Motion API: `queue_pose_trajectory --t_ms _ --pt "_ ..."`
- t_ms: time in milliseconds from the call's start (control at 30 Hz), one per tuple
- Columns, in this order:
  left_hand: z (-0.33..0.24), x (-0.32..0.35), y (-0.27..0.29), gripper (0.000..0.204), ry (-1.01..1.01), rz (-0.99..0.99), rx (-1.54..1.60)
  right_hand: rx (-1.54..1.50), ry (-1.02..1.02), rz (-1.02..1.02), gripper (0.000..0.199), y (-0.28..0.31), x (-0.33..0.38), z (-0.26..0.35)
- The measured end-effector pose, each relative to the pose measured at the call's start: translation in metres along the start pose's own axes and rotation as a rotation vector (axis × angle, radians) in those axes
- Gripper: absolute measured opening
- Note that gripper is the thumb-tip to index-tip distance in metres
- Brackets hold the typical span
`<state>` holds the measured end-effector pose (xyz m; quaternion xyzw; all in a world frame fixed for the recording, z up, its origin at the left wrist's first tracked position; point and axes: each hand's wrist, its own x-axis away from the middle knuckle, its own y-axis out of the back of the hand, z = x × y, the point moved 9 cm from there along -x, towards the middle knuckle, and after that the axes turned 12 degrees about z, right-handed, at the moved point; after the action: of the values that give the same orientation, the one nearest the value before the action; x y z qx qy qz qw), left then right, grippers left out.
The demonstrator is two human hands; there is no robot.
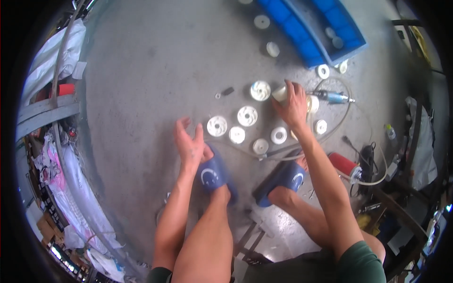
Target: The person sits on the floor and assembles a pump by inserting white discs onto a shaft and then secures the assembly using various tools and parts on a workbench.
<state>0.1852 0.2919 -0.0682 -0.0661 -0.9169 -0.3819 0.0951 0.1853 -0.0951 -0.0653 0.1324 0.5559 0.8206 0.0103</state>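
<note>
My right hand (294, 107) has its fingers closed round a white round part (279, 94), tilted and partly covered by the fingers. Curved vanes show on the white impeller (260, 90) just left of that hand, and on two others, a middle impeller (247, 116) and a left impeller (217, 126). My left hand (189, 144) hovers near the left impeller with fingers apart and nothing in them. Closer to my feet lie a white disc (237, 135), a grey-white disc (260, 146) and a white ring-shaped part (279, 135).
A blue air tool (334, 97) with a looping clear hose (349, 89) lies to the right. Blue crates (315, 56) stand at the far side, with several white parts around them. A red cylinder (343, 165) is beside my right slipper (284, 178). White sacks (60, 52) line the left.
</note>
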Motion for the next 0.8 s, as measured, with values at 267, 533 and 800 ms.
queue_pose_trajectory --t_ms 267,533,800 --pt "-0.009 -0.003 0.029 0.037 0.031 -0.024 0.176 -0.148 0.291 -0.54 0.07 0.124 0.018 0.034" --pt "-0.026 0.01 0.004 0.038 0.09 0.033 0.356 0.062 0.036 -0.169 0.08 0.001 0.002 0.027" --pt "-0.113 -0.018 -0.034 0.049 -0.034 0.424 0.769 -0.114 0.114 0.104 0.07 0.047 0.02 0.048"
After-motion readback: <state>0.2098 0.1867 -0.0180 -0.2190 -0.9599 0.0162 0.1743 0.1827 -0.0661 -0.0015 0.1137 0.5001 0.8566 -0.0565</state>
